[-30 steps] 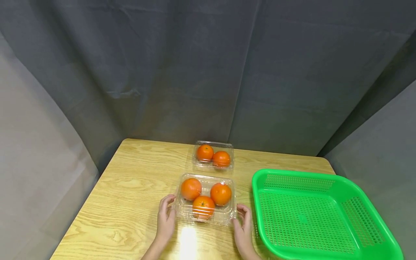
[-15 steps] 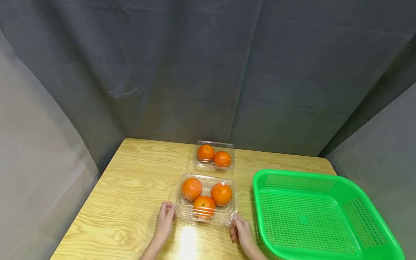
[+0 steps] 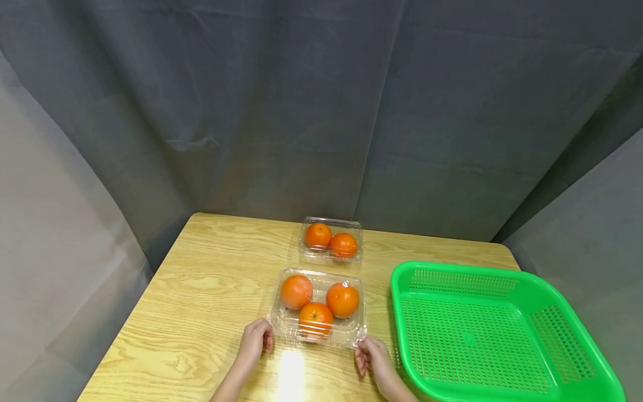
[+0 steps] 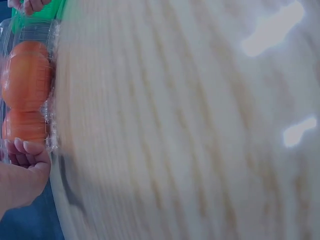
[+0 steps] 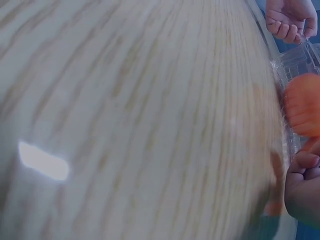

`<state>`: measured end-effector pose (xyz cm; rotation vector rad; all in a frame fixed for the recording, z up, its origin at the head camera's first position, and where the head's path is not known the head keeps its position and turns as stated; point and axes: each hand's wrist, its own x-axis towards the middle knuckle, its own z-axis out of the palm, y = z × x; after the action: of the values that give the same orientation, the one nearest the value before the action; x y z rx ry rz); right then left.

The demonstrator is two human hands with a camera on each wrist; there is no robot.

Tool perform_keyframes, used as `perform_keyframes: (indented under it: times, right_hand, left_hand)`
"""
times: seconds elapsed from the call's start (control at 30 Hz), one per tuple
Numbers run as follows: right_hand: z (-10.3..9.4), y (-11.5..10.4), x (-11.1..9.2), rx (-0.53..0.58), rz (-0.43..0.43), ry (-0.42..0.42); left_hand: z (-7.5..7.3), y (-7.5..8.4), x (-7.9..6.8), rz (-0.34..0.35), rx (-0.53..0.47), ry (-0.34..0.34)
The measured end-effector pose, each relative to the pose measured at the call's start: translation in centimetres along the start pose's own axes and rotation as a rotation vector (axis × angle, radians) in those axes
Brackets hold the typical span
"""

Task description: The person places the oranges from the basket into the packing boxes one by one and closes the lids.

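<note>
A clear plastic clamshell box [image 3: 341, 335] with three oranges inside sits on the wooden table in front of me. One orange [image 3: 315, 320] lies nearest, the other two behind it. My left hand [image 3: 255, 339] pinches the box's front left corner, its other fingers curled. At the front right corner my right hand [image 3: 374, 357] pinches the edge the same way. In the right wrist view the left hand [image 5: 291, 19] shows thumb and fingertip meeting on the corner. The left wrist view shows the box side-on, its lid seemingly down, above the left hand [image 4: 25, 172].
Behind it stands a smaller clear box [image 3: 331, 259] with two oranges. A large green plastic basket [image 3: 472, 352] is on the right, close to my right hand. Grey curtains [image 3: 301, 111] enclose the wooden table [image 3: 191, 312] at the back and sides.
Both hands have gone from resting loosely along the box's sides to pinching its front corners, with the fingers curling in. The box and oranges have stayed in place.
</note>
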<state>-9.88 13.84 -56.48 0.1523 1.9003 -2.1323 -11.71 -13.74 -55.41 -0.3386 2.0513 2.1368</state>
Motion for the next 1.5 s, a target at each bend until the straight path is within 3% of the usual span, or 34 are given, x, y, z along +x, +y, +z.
perform_keyframes:
  times: [0.3, 0.53, 0.93, 1.2, 1.5]
  right_hand:
    - [0.0, 0.1, -0.1, -0.014, -0.033, 0.021]
    - [0.1, 0.1, -0.3, -0.045, -0.068, 0.040]
    - [0.1, 0.0, -0.3, -0.055, -0.026, 0.047]
    - [0.2, 0.1, -0.3, -0.062, -0.008, 0.083]
    - [0.3, -0.6, -0.4, -0.153, -0.012, 0.114]
  left_hand:
    - [0.1, 0.3, -0.3, 0.052, 0.067, 0.019]
    - [0.0, 0.3, -0.3, 0.041, 0.073, 0.008]
    - [0.1, 0.4, -0.5, 0.070, 0.061, 0.034]
    - [0.5, 2.1, -1.5, 0.063, 0.051, 0.019]
    - [0.0, 0.0, -0.5, 0.089, 0.148, 0.057]
